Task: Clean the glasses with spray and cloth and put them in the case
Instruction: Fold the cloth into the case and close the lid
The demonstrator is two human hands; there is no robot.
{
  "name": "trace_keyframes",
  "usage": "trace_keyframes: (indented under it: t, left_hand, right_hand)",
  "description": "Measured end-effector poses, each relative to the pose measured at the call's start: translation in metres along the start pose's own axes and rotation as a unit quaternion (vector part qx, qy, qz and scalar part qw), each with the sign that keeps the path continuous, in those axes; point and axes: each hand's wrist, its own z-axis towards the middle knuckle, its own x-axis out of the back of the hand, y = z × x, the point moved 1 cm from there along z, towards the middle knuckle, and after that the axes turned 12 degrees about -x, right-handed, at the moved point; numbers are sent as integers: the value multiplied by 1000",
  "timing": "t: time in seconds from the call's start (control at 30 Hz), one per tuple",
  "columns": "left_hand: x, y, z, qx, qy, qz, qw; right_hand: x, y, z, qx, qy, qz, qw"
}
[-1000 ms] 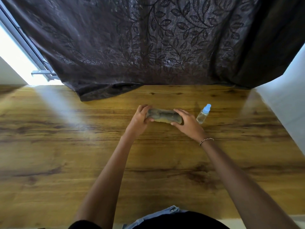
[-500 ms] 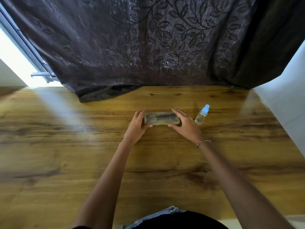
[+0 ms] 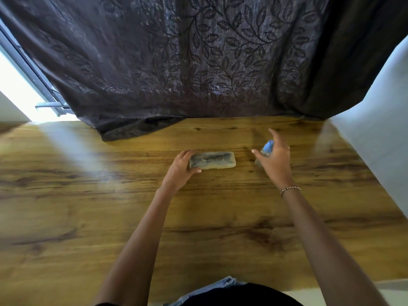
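Observation:
A translucent glasses case [image 3: 213, 160] lies flat and closed on the wooden table [image 3: 110, 206], with a dark shape inside it. My left hand [image 3: 181, 170] grips the case's left end, thumb on the near side. My right hand [image 3: 274, 160] hovers with spread fingers over the small clear spray bottle with a blue cap [image 3: 267, 147], which stands to the right of the case. The hand covers most of the bottle; whether it touches the bottle I cannot tell. No cloth is visible.
A dark leaf-patterned curtain [image 3: 198, 62] hangs behind the table and spills onto its far edge at the left. A white wall [image 3: 379, 133] borders the table on the right. A bright window frame [image 3: 33, 85] sits at the far left.
The case has been laid flat on the table. My right hand has let go of its right end and moved right over the spray bottle. My left hand stays on the case.

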Motion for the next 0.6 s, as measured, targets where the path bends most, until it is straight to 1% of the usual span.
trace_keyframes:
  t: [0.1, 0.23, 0.37, 0.6]
  left_hand:
    - [2, 0, 2, 2, -6, -2, 1000]
    - [3, 1, 3, 5, -6, 0, 1000]
    - [4, 1, 2, 4, -7, -6, 1000]
    - [6, 1, 2, 10, -14, -11, 1000]
  right_hand:
    - [-2, 10, 1, -86, -42, 53, 994]
    - [-8, 16, 3, -131, -37, 41, 990]
    - [-12, 18, 5, -139, -13, 18, 990]
    - [-27, 9, 1, -92, -52, 2, 994]
